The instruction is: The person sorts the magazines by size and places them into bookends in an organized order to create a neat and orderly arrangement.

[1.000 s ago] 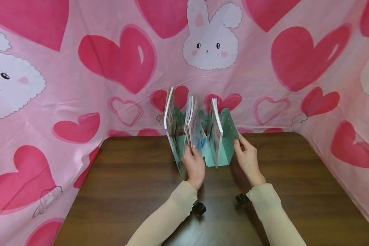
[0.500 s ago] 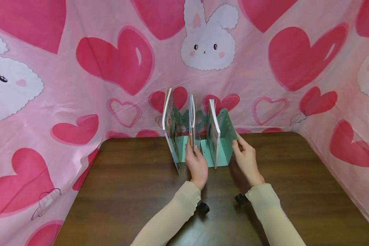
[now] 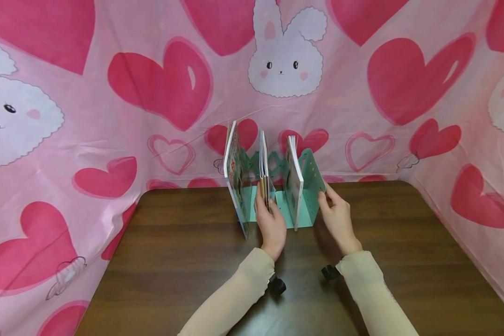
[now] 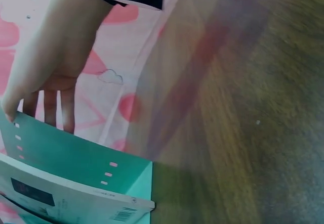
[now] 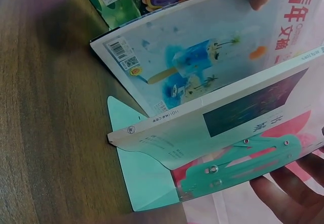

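My left hand (image 3: 272,231) grips a few thin magazines (image 3: 263,156) by their near edges, thumb on the right and fingers on the left. They stand nearly upright in the middle of a mint-green folding book rack (image 3: 306,212). The right wrist view shows the popsicle cover of one magazine (image 5: 202,67) under the left thumb. My right hand (image 3: 338,217) pinches the rack's right end panel (image 4: 76,143) near its front edge. A white book (image 3: 293,182) leans inside that panel, and a taller picture book (image 3: 236,182) leans at the rack's left end.
The rack stands near the back of a dark wood-grain table (image 3: 164,242). Behind and beside it hangs a pink cloth (image 3: 227,100) printed with hearts and rabbits. A black camera (image 3: 277,284) is strapped at the left wrist, and another camera (image 3: 330,272) at the right.
My left hand has shifted slightly right, and the magazines in it have gone from fanned and tilted to close together and more upright. My right hand stays at the end panel.
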{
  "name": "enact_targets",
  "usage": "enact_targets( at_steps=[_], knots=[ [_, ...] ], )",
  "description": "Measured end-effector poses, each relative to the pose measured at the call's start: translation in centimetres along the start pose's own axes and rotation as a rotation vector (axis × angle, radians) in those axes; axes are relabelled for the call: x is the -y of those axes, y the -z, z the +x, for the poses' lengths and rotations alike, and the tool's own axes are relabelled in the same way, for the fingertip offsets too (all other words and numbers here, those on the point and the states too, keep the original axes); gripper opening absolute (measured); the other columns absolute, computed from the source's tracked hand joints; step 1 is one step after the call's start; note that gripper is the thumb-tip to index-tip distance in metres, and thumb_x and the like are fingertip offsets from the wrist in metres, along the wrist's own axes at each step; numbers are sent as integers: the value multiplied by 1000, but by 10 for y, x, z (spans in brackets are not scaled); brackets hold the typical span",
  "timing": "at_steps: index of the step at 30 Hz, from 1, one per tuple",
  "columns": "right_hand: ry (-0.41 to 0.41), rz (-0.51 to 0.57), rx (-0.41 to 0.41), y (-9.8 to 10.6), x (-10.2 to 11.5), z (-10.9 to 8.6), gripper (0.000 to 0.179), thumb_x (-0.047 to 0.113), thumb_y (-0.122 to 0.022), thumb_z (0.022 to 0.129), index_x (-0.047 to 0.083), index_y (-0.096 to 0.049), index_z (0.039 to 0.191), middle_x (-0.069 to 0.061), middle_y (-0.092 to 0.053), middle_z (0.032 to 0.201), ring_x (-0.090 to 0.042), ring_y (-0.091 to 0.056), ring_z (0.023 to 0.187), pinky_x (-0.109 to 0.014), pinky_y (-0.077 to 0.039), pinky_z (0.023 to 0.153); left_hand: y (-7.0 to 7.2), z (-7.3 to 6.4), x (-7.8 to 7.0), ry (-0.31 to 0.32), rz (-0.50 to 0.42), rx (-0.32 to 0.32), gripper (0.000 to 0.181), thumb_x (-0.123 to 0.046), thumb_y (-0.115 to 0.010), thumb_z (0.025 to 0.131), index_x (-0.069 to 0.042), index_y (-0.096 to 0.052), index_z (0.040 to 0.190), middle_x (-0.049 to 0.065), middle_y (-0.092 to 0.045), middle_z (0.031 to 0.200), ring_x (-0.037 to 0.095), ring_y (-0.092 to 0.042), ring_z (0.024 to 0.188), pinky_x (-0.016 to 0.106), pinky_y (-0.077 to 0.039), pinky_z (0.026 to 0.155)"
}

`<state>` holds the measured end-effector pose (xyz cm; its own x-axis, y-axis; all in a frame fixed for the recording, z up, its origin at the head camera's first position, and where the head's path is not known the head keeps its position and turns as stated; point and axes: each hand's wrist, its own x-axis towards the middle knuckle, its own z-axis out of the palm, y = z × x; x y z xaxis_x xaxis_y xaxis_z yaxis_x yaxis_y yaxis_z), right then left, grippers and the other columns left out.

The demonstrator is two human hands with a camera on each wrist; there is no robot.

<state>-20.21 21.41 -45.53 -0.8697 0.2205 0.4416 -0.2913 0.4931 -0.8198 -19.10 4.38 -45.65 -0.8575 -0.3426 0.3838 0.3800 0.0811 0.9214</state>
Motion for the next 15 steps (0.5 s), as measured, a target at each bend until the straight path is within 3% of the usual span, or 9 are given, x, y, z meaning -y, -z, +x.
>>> enact_targets(
  at_steps=[9, 15],
  knots=[
    [-2, 16, 13, -3, 0, 0, 43, 15, -59, 105, 14, -60, 149, -20, -73, 119, -16, -58, 84, -10, -47, 63, 6, 3, -1, 66, 39, 1, 59, -3, -51, 106, -8, -30, 162, 14, -42, 154, 31, -45, 142, 53, -45, 111],
    [17, 16, 43, -4, -1, 5, 45, 15, -57, 106, 17, -57, 151, -22, -70, 127, -19, -60, 91, -9, -49, 64, 13, 2, -7, 6, 73, 30, 70, -3, -56, 104, -10, -23, 165, 13, -33, 162, 32, -37, 149, 55, -39, 117]
  ],
)
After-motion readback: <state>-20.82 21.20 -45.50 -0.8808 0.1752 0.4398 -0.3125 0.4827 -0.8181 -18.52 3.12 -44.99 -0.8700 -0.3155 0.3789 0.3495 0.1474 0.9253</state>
